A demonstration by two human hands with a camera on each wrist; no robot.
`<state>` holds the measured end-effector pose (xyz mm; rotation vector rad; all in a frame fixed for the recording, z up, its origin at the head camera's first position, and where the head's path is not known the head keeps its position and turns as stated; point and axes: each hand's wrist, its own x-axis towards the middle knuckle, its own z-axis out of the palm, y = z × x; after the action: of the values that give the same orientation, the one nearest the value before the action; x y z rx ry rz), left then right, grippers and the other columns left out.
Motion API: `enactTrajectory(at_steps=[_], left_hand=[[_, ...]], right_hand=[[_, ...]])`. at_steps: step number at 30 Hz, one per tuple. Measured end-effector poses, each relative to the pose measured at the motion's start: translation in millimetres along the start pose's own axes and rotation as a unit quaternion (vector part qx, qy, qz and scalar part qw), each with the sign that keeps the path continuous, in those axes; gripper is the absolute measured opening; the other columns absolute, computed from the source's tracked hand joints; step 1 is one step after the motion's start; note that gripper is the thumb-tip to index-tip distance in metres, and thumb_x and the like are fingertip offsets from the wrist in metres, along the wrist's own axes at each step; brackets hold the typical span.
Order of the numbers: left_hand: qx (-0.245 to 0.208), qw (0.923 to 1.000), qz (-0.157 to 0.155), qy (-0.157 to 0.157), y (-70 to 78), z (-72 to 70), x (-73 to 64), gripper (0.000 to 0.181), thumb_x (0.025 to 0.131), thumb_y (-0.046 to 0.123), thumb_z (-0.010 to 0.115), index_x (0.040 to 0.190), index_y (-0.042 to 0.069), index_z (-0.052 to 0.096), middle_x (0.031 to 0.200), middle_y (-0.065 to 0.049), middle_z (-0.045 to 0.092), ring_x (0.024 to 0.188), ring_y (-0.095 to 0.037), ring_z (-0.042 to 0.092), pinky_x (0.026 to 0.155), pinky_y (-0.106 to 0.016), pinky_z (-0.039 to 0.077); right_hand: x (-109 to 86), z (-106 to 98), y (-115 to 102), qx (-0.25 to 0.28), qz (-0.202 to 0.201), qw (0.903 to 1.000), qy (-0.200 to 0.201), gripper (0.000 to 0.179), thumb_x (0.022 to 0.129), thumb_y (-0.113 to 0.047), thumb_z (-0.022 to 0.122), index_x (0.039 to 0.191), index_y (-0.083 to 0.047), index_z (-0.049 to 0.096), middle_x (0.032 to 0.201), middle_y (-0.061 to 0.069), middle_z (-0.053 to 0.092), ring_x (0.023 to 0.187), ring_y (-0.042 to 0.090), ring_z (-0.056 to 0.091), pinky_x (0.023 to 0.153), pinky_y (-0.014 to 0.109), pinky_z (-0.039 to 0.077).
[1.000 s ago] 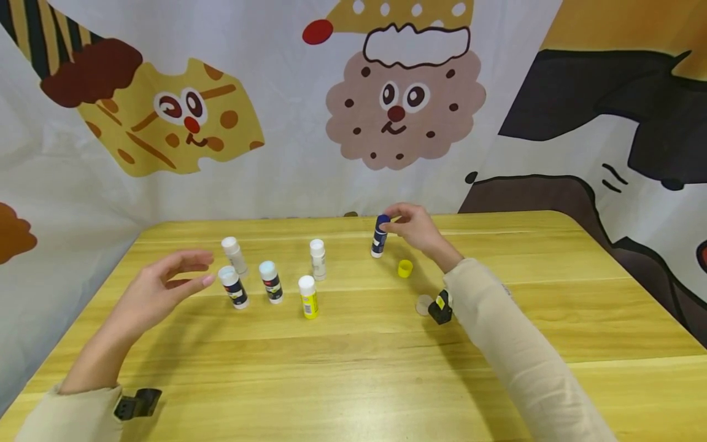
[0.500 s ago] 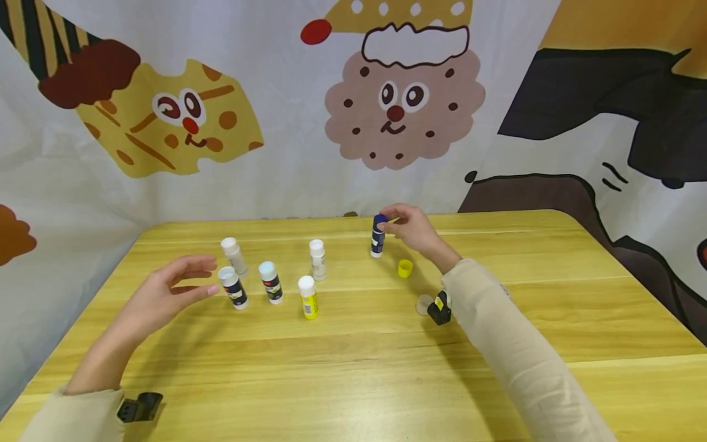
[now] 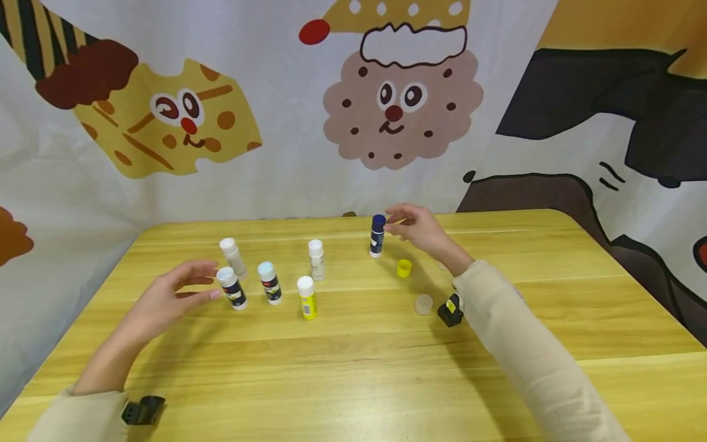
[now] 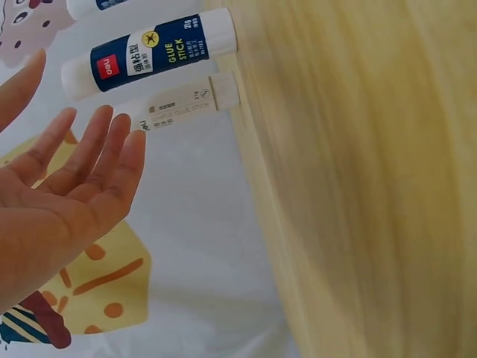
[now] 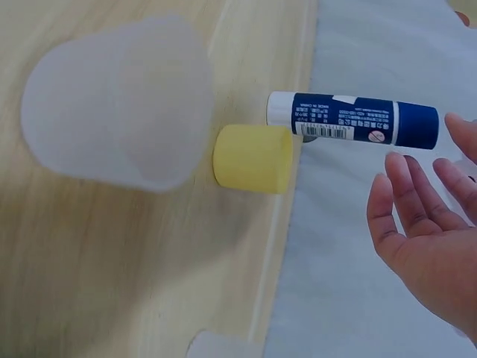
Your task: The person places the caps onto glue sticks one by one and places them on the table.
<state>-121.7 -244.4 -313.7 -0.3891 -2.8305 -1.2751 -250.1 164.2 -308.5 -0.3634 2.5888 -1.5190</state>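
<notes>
A navy glue stick with a blue cap stands upright toward the back of the table. Beside its cap is my right hand, fingers loosely bent and holding nothing; the right wrist view shows a small gap between thumb and cap. My left hand hovers at the left with thumb and fingers spread. Just past its fingertips stands a navy-labelled glue stick with a white cap. Behind that one is a pale-labelled glue stick. A second navy-labelled glue stick stands to their right.
Mid-table stand a clear glue stick and a yellow glue stick with a white cap. Near the right forearm lie a yellow cap and a translucent cap. A printed curtain hangs behind the wooden table.
My right hand has let go of the blue-capped glue stick and drawn slightly right, leaving it standing. My left hand has shifted a little right, toward the navy-labelled glue stick.
</notes>
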Motion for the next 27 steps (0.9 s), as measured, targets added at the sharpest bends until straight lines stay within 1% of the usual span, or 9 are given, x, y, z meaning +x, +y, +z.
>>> enactTrajectory(at_steps=[4,8,12,18,25,27], left_hand=[[0.001,1.0,0.0,-0.004,-2.6,0.7,0.4,0.05,0.088,0.022,0.062,0.128,-0.002,0.044,0.121,-0.02,0.051,0.108,-0.037,0.05,0.074,-0.016,0.044],[0.003,1.0,0.003,-0.005,-3.6,1.8,1.5,0.049,0.088,0.021,0.063,0.128,-0.001,0.045,0.119,-0.02,0.052,0.107,-0.037,0.05,0.074,-0.017,0.045],[-0.001,0.9999,0.001,-0.01,-2.1,2.9,3.0,0.05,0.087,0.022,0.063,0.128,-0.001,0.045,0.118,-0.02,0.053,0.108,-0.037,0.05,0.074,-0.018,0.045],[0.001,0.9998,-0.011,-0.017,-0.2,3.3,3.3,0.051,0.087,0.025,0.063,0.129,0.0,0.044,0.12,-0.02,0.052,0.109,-0.037,0.05,0.075,-0.022,0.046],[-0.001,0.9998,-0.01,-0.017,-0.8,4.5,2.9,0.049,0.087,0.023,0.063,0.127,0.001,0.046,0.118,-0.018,0.054,0.108,-0.037,0.05,0.074,-0.021,0.046],[-0.002,0.9998,-0.009,-0.018,-1.1,5.0,2.7,0.049,0.087,0.023,0.063,0.127,0.0,0.046,0.117,-0.019,0.054,0.108,-0.037,0.05,0.074,-0.024,0.047]], right_hand=[[-4.7,-4.5,-0.2,-0.007,-0.011,0.9999,-0.006,0.036,0.09,-0.011,0.058,0.124,-0.003,0.051,0.114,0.017,0.056,0.096,0.035,0.056,0.078,0.041,0.047],[-9.9,-10.5,-1.1,-0.021,-0.019,0.9996,-0.007,0.036,0.09,-0.013,0.059,0.123,0.0,0.051,0.112,0.017,0.057,0.091,0.03,0.058,0.073,0.033,0.048],[-14.3,-17.5,-2.4,-0.034,-0.019,0.9992,-0.011,0.035,0.09,-0.014,0.059,0.122,-0.001,0.053,0.111,0.015,0.058,0.087,0.024,0.058,0.07,0.029,0.048],[-21.5,-30.4,-2.5,-0.051,-0.019,0.9984,-0.016,0.034,0.091,-0.017,0.058,0.121,-0.003,0.053,0.111,0.014,0.058,0.087,0.024,0.058,0.072,0.031,0.048],[-31.7,-46.7,2.0,-0.062,-0.028,0.9976,-0.016,0.034,0.09,-0.017,0.06,0.118,0.001,0.055,0.107,0.017,0.059,0.086,0.022,0.059,0.077,0.038,0.049],[-34.8,-50.3,3.6,-0.07,-0.028,0.9971,-0.014,0.034,0.09,-0.018,0.06,0.118,0.0,0.055,0.106,0.016,0.06,0.084,0.021,0.059,0.075,0.036,0.049]])
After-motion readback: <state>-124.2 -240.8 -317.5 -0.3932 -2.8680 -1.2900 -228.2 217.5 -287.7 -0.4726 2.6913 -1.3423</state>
